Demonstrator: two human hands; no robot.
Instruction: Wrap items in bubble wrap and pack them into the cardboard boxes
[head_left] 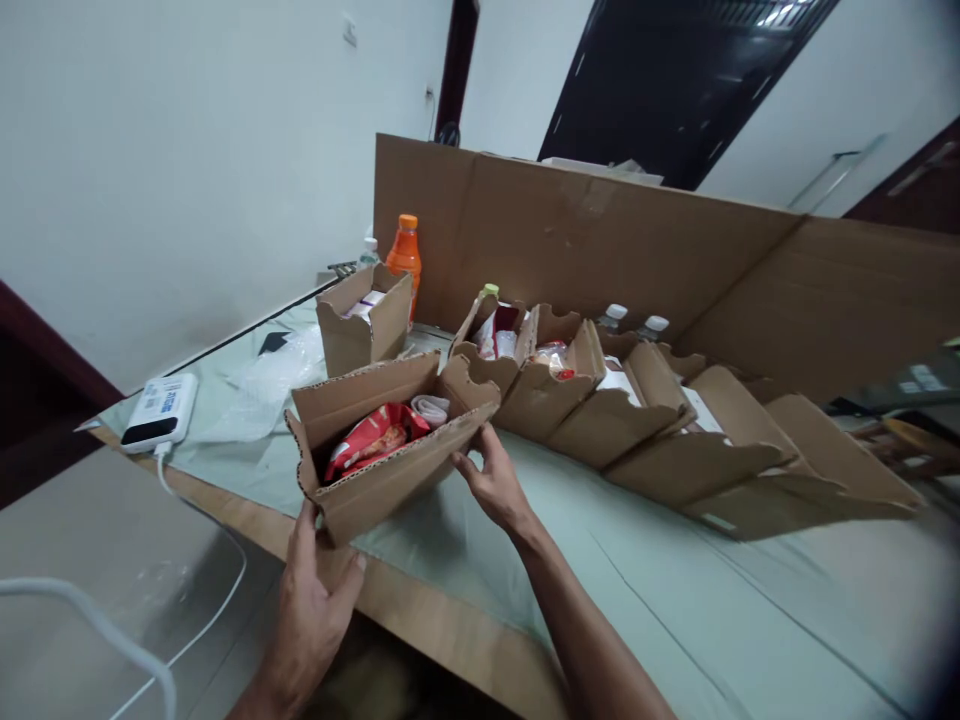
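Observation:
Between my two hands is an open cardboard box (405,480), tilted over the front left part of the table. Inside it lie a red snack packet (379,438) and a rolled white item (430,408) whose kind I cannot make out. My left hand (315,600) grips the box's near left corner, thumb and fingers around its lower edge. At the right end, my right hand (495,480) holds the box with its fingers partly hidden behind the wall. Just behind stands another cardboard box (390,325) with a white package in it.
Several cardboard boxes (577,430) with goods stand in a row to the right. An orange bottle (405,255) is behind, before a tall cardboard panel (570,220). A power bank (159,410) with a white cable (232,560) lies at the table's left edge, beside clear plastic wrap (277,385).

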